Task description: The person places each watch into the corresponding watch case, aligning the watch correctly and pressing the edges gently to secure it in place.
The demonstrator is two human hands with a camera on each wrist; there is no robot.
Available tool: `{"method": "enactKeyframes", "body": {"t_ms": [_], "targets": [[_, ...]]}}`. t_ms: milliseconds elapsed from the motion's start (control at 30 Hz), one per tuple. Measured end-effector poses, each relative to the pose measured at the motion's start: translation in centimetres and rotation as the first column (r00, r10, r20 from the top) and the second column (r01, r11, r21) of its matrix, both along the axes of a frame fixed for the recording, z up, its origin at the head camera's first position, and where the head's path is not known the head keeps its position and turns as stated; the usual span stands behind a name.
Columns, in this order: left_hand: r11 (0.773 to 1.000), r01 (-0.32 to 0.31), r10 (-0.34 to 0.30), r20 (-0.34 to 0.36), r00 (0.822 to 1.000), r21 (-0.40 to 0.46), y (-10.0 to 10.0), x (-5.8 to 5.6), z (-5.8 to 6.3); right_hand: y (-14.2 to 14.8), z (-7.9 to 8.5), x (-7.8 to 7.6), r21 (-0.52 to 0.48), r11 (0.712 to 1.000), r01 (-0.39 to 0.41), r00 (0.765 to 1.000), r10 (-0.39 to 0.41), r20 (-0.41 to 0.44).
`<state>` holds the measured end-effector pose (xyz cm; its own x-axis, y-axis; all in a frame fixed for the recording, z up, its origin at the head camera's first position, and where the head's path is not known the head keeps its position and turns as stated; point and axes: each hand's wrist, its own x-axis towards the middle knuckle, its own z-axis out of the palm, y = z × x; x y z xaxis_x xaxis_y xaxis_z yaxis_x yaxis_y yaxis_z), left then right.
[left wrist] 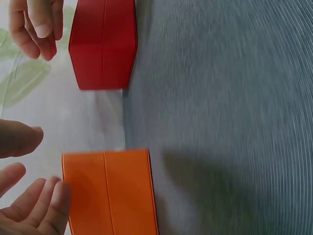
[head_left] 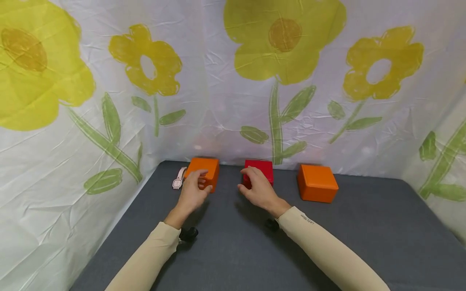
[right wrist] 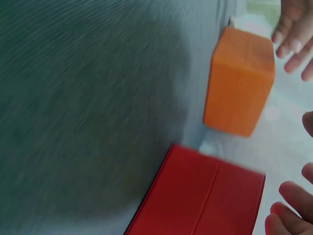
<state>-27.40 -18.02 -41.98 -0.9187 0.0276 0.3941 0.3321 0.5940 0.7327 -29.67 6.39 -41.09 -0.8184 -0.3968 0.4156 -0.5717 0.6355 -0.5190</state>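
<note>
My left hand (head_left: 194, 195) hovers over the near side of the left orange box (head_left: 204, 163), its fingers loosely bent and nothing in them. In the left wrist view its fingertips overlap the edge of that box (left wrist: 110, 191). My right hand (head_left: 259, 189) is at the red box (head_left: 263, 165), thumb and fingers spread apart, holding nothing. The right wrist view shows the red box (right wrist: 200, 196) beside those fingers (right wrist: 293, 210). Both boxes look closed, with a seam line round their sides. A pink wristwatch (head_left: 178, 180) lies left of the left orange box.
A second orange box (head_left: 317, 184) stands to the right on the dark grey table (head_left: 225, 250). Behind the boxes hangs a white curtain (head_left: 211, 81) with yellow flowers, close to the table's back edge. More curtain runs along the left and right sides.
</note>
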Motion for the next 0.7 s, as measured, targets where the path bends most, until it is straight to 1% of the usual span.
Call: {"method": "enactKeyframes", "body": {"t_ms": [133, 200, 300, 400, 600, 700], "targets": [[0.993, -0.081, 0.079, -0.030, 0.996, -0.080, -1.4, -0.1, 0.2, -2.0, 0.0, -0.1, 0.056, 0.998, -0.029, 0.999, 0.027, 0.030], [0.987, -0.117, 0.115, -0.028, 0.993, -0.110, -2.1, -0.2, 0.3, -2.9, -0.1, -0.2, 0.079, 0.996, -0.037, 0.998, 0.033, 0.051], [0.980, -0.148, 0.149, -0.008, 0.989, -0.135, -3.0, -0.4, 0.3, -4.1, -0.4, -0.5, 0.098, 0.994, -0.048, 0.996, 0.041, 0.081], [0.978, -0.153, 0.157, 0.018, 0.987, -0.142, -3.5, -0.8, 0.2, -5.2, -0.5, -1.0, 0.092, 0.994, -0.056, 0.992, 0.045, 0.115], [0.977, -0.150, 0.166, 0.102, 0.981, -0.150, -3.9, -1.7, -0.2, -7.0, -0.8, -2.2, 0.039, 0.998, -0.058, 0.981, 0.050, 0.186], [0.974, -0.159, 0.179, 0.113, 0.977, -0.163, -3.9, -2.1, -0.6, -7.7, -1.0, -2.7, 0.013, 0.998, -0.062, 0.974, 0.057, 0.219]]}}
